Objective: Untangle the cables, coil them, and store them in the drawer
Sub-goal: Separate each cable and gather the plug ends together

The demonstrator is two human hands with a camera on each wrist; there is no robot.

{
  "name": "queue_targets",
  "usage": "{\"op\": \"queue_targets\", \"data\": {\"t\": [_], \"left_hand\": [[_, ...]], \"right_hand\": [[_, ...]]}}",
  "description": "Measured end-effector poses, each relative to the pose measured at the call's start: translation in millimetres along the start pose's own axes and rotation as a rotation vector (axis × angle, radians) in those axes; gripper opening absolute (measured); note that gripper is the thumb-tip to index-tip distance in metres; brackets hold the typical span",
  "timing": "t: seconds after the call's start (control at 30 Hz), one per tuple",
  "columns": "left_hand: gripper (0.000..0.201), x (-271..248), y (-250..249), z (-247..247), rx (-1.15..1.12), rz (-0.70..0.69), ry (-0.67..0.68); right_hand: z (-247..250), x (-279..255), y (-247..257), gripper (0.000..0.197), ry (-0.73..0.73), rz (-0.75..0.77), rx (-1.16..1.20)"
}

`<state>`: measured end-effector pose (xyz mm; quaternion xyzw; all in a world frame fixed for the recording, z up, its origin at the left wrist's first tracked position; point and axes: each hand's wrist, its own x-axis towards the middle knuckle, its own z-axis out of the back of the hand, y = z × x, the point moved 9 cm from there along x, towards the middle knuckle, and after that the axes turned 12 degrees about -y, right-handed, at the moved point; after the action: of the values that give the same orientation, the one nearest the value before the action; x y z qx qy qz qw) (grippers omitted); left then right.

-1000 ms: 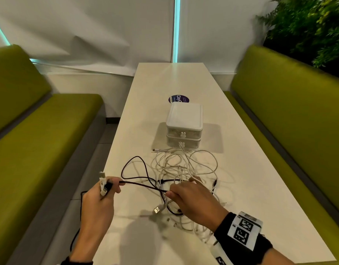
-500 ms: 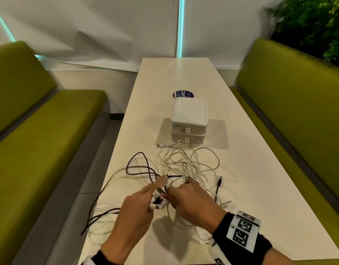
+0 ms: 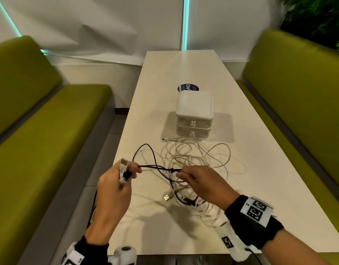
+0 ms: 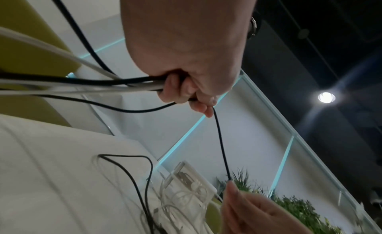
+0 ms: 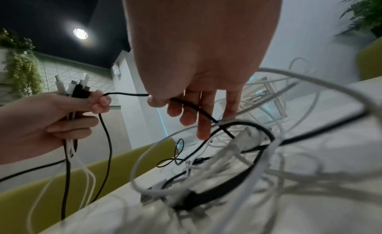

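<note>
A tangle of white and black cables (image 3: 195,157) lies on the white table (image 3: 260,169) in front of a small white two-drawer box (image 3: 194,109), both drawers shut. My left hand (image 3: 129,172) is raised at the table's left edge and grips a bunch of black and white plug ends (image 5: 76,87); their cords hang below it. My right hand (image 3: 181,173) pinches a black cable (image 4: 221,144) between thumb and forefinger (image 5: 163,99). That cable runs in a short, taut line between the two hands. A loose USB plug (image 3: 166,197) lies near the front.
Green benches (image 3: 50,140) flank the table on both sides. A round blue sticker (image 3: 186,87) lies behind the box. Some cords hang off the table's left edge (image 3: 92,207). A plant (image 3: 318,14) stands at the back right.
Half a second ago both hands met over the tangle. My left hand has since drawn away to the left with the plug ends, stretching the black cable from my right hand.
</note>
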<state>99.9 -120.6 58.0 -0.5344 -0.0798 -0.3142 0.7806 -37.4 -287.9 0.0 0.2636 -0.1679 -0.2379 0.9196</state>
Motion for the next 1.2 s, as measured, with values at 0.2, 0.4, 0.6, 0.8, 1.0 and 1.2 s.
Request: {"op": "queue_targets", "data": {"t": [0.2, 0.4, 0.6, 0.8, 1.0, 1.2], "left_hand": [[0.023, -2, 2, 0, 0.003, 0.024, -0.022], [0.044, -17, -34, -26, 0.016, -0.160, 0.137], [0.018, -48, -8, -77, 0.499, -0.072, 0.577], [0.032, -20, -10, -46, 0.264, 0.031, 0.334], [0.034, -5, 5, -14, -0.014, 0.194, 0.088], [0.029, 7, 13, 8, 0.003, 0.238, 0.017]], "right_hand": [[-6, 0, -6, 0.043, -0.003, -0.005, 0.020], [-7, -1, 4, 0.042, 0.033, 0.025, -0.012], [-10, -6, 20, 0.042, 0.069, 0.124, -0.087], [-11, -8, 4, 0.038, 0.067, 0.041, -0.049], [-3, -4, 5, 0.031, 0.054, 0.034, -0.019], [0, -5, -6, 0.028, 0.030, -0.001, -0.038]]}}
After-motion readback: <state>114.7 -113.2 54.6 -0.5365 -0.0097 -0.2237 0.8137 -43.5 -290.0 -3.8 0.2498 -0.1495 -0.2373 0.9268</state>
